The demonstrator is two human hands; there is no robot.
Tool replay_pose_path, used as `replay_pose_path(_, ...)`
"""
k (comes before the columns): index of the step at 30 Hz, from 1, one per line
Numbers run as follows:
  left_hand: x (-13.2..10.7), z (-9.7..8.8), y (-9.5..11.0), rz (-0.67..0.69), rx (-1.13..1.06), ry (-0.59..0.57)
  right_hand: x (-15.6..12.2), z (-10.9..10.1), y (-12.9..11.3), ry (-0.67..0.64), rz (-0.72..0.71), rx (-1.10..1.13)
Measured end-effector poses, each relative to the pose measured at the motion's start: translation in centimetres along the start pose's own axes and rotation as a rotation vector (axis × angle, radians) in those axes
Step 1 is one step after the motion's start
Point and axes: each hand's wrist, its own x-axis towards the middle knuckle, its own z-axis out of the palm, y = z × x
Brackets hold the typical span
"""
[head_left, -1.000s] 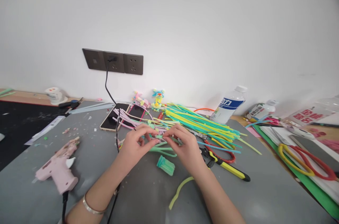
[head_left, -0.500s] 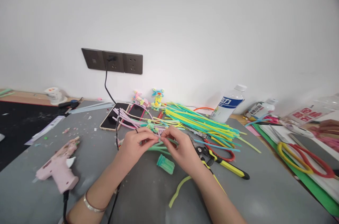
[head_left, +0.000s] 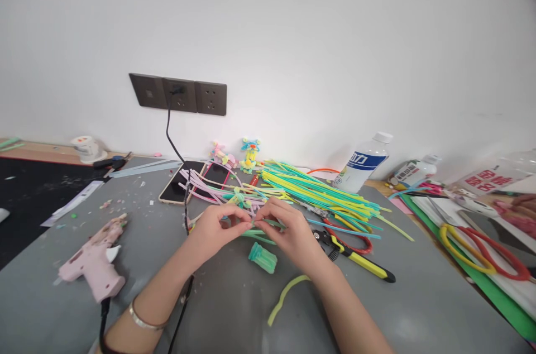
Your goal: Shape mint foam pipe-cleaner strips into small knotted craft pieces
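Observation:
My left hand (head_left: 223, 227) and my right hand (head_left: 288, 225) meet at the fingertips above the middle of the mat. Thumb and forefinger of each are pinched on what looks like a light green pipe cleaner (head_left: 253, 224), mostly hidden by the fingers. More green pipe cleaners (head_left: 260, 238) lie just behind and under the hands. A small bundle of teal-green pipe cleaner (head_left: 263, 258) rests below my right hand. Close to my right wrist lies a curved yellow-green pipe cleaner (head_left: 287, 295). Yellow-and-black pliers (head_left: 360, 262) sit partly behind my right forearm.
A pink glue gun (head_left: 94, 259) lies at the left, its cord trailing forward. A black cable (head_left: 188, 214) crosses the mat past my left arm. Behind are phones (head_left: 176, 183), a pipe cleaner pile (head_left: 318, 192) and a bottle (head_left: 363, 161). Scissors (head_left: 481, 250) lie right, near another person's hand (head_left: 525, 206).
My hands stay pinched together at nearly the same spot, with the fingers shifting slightly. The view has moved a little; the things on the mat lie as before.

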Motion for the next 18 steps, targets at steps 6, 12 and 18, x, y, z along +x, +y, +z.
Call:
replay_pose_path(6,-0.3,-1.3,0.2,-0.157,-0.139,-0.368,-0.1,-1.0,-0.4,-0.28,-0.004,0.145)
replay_pose_path(12,-0.4,-1.2,0.2,-0.216,-0.13,-0.433,-0.2,-0.6,-0.3,-0.289,-0.043,0.132)
replay_pose_path(18,-0.4,-1.2,0.2,-0.213,-0.143,-0.388,-0.2,-0.6,-0.1,-0.184,-0.057,0.11)
